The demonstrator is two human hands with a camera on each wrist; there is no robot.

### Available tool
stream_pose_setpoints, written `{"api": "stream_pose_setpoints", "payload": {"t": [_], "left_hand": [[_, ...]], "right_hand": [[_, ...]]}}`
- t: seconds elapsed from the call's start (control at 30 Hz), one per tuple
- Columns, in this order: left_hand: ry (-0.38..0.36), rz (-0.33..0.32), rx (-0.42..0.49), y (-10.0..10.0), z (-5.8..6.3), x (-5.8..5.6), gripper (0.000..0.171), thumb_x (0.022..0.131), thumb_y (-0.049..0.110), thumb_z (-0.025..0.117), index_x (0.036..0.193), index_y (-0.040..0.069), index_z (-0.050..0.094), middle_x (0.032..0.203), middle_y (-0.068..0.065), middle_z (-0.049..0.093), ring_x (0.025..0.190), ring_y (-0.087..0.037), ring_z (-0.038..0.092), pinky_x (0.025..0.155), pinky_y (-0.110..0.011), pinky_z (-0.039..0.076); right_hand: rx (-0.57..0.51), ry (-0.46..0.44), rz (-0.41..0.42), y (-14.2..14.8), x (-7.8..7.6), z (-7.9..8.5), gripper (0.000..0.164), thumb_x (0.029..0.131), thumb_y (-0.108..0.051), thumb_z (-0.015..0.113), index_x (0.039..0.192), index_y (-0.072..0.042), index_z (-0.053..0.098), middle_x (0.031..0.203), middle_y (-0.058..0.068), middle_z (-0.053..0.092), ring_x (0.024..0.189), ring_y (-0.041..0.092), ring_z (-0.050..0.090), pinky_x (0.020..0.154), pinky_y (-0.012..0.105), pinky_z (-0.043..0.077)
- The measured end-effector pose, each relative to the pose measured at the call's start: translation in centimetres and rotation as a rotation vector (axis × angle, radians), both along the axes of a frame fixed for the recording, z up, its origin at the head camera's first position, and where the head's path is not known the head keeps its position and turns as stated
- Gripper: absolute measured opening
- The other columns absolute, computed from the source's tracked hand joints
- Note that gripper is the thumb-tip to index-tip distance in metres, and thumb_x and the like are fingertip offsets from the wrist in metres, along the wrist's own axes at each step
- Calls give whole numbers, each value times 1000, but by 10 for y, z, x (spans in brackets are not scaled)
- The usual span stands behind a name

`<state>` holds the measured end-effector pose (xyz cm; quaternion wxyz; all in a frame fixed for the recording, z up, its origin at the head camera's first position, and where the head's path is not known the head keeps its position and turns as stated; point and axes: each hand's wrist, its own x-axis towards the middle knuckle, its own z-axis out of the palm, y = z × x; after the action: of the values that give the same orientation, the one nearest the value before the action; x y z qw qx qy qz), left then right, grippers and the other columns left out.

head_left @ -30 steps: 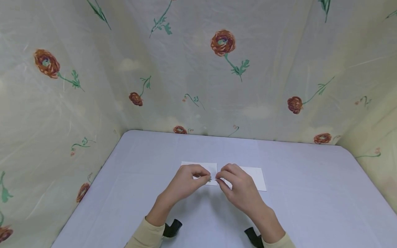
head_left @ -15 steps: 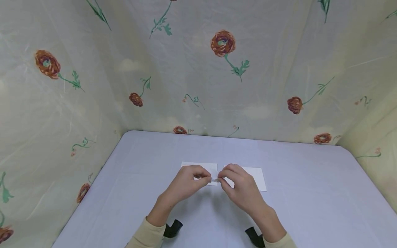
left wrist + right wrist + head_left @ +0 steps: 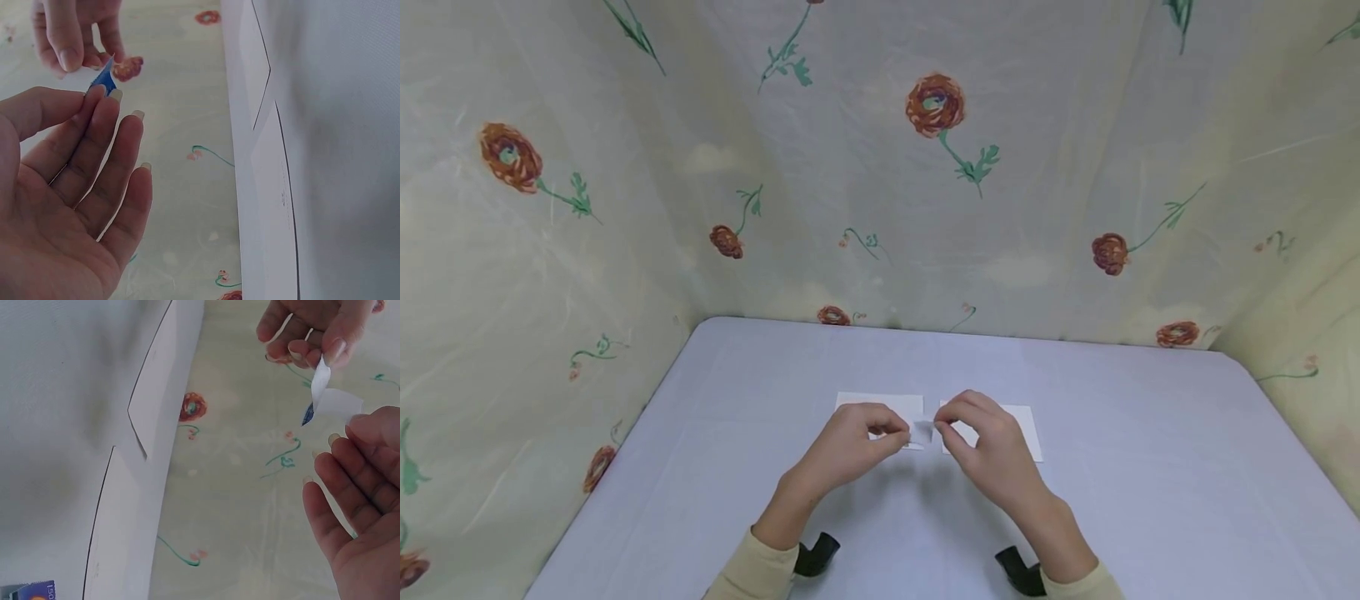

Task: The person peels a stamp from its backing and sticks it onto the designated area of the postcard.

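My left hand [image 3: 853, 437] pinches a small stamp-like sticker [image 3: 320, 381] between thumb and fingertips, above the table. One face of the sticker shows blue in the left wrist view; its other face is white and curled. From it a thin, pale piece of backing paper [image 3: 339, 402] stretches across to my right hand [image 3: 992, 450], whose thumb and index finger grip its edge. The two pieces still meet near the blue corner. Behind and below my hands, a left white paper rectangle [image 3: 880, 401] and a right white paper rectangle [image 3: 1024, 429] lie flat, both partly covered.
A printed stamp [image 3: 34, 591] with a toothed edge shows at the lower left of the right wrist view. A white cloth covers the table [image 3: 760, 358]. Flower-printed curtains [image 3: 820, 167] hang along its back and sides. Black wrist mounts [image 3: 817, 554] sit under the forearms.
My right hand has drawn slightly to the right and upward from the left. More of the pale backing paper now shows between the fingertips. The white rectangles have stayed put.
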<state>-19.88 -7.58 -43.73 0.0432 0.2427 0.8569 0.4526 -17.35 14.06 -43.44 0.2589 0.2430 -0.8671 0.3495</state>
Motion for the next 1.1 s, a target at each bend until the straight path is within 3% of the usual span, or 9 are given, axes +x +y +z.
{"api": "stream_pose_setpoints", "payload": {"t": [0.17,0.53,0.7,1.1], "left_hand": [[1,-1,-5,0,-1,1,13,93,20,66,95,18,79,90,13,73,84,-2,64,90,-34,53],[-20,4,-13,1,-1,0,11,92,22,67,93,21,78,89,14,73,83,-2,63,90,-37,54],[-23,9,-11,1,-2,0,12,92,21,67,93,19,79,89,13,73,83,-3,63,88,-37,54],[5,26,-51,-2,-4,-2,12,92,20,66,91,23,78,90,15,73,85,-2,64,90,-40,54]], "right_hand": [[-21,-43,-30,2,1,2,18,81,3,76,87,-14,73,86,-5,69,84,6,62,75,24,55],[-96,-35,-57,10,0,8,17,82,5,74,87,-11,72,86,-4,70,80,6,62,75,7,48],[-126,-39,-70,13,0,9,17,83,5,74,87,-12,72,85,-1,70,80,6,61,76,6,46],[-152,-7,-81,16,-1,11,19,82,6,74,84,-13,72,82,-8,67,77,4,59,72,6,47]]}}
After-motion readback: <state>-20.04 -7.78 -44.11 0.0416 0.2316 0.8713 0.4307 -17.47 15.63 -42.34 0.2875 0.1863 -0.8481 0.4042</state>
